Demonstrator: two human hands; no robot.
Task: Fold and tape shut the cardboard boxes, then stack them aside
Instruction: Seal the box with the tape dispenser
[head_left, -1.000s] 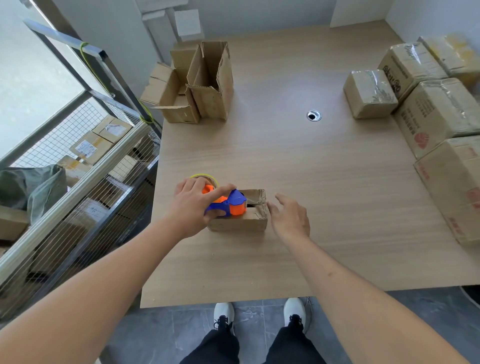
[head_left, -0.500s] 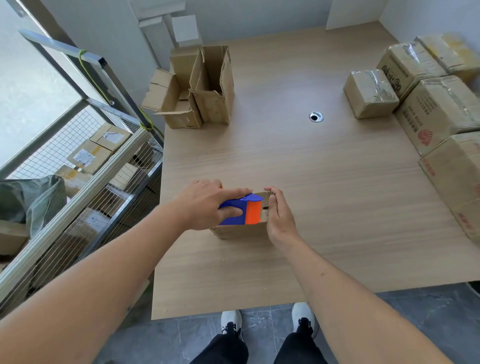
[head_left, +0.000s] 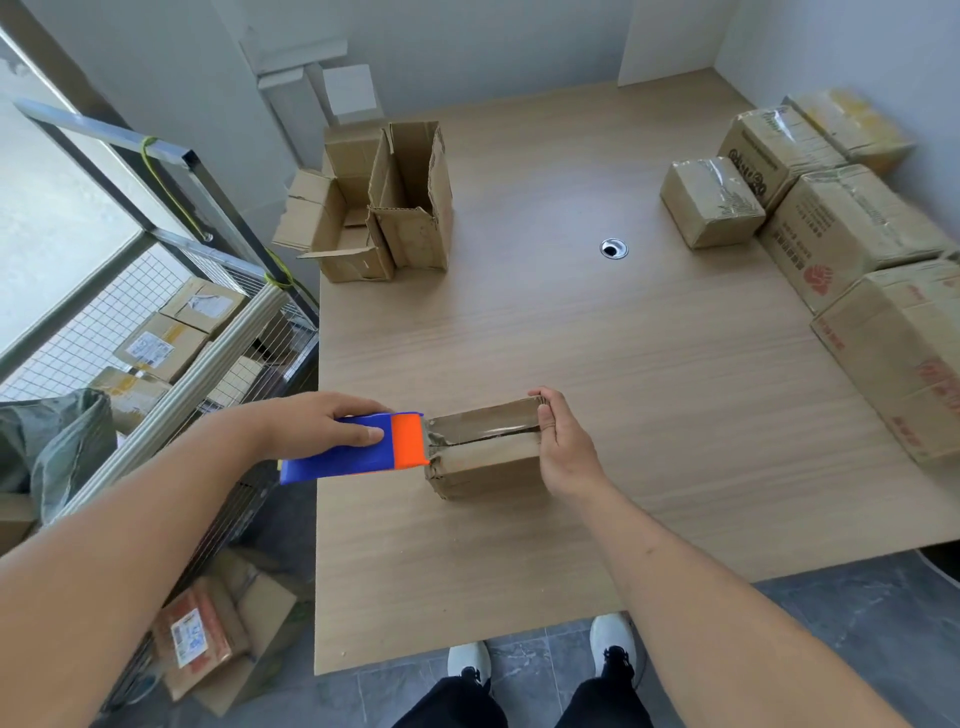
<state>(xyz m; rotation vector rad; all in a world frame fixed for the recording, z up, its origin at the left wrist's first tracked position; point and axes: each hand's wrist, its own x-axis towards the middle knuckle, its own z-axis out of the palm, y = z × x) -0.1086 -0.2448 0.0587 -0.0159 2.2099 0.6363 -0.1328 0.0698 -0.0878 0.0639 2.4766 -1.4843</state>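
Note:
A small closed cardboard box (head_left: 483, 462) sits near the front of the wooden table (head_left: 597, 364), with a strip of clear tape along its top seam. My left hand (head_left: 317, 426) grips a blue and orange tape dispenser (head_left: 363, 448), whose orange end touches the box's left edge. My right hand (head_left: 563, 441) holds the box's right end, thumb on top and fingers down the side. Two open, unfolded boxes (head_left: 384, 208) stand at the table's far left.
Several taped boxes (head_left: 841, 228) are stacked along the table's right side, one smaller box (head_left: 711, 202) in front of them. A cable hole (head_left: 613, 248) sits mid-table. A metal wire cart (head_left: 156, 338) with parcels stands left of the table.
My left hand has drawn the dispenser leftwards across the box top to its left edge, leaving tape over the seam. My right hand moved onto the box's right end.

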